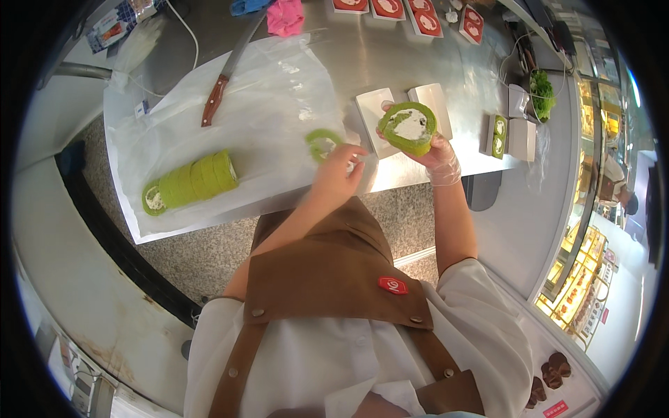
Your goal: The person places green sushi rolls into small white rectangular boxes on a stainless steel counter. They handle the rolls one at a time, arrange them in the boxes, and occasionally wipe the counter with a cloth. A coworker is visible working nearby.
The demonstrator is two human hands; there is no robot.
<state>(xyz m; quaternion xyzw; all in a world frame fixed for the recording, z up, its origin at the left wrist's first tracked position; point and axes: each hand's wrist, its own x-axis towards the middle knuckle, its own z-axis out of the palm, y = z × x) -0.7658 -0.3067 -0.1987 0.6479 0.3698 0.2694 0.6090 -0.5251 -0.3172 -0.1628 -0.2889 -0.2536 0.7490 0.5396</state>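
In a clear plastic glove, my right hand [443, 158] grips a thick green roll cake slice [410, 128] with white cream filling, its cut face up. The slice is raised over two white boxes, a left box [372, 112] and a right box [436, 99]. My left hand [339, 170] is at the table's front edge with fingers bent. Beside it is a blurred green cake piece [316, 143]; whether the hand holds it is unclear. A sliced green roll cake [196, 177] lies on white paper [261, 112] to the left.
A serrated knife [214, 102] with a wooden handle rests on the paper. Pink cloth [285, 18] and boxed red cake slices [424, 18] are at the back. Boxed green slices [498, 137] stand at the right, near a leafy plant [542, 96]. Another person [614, 177] is far right.
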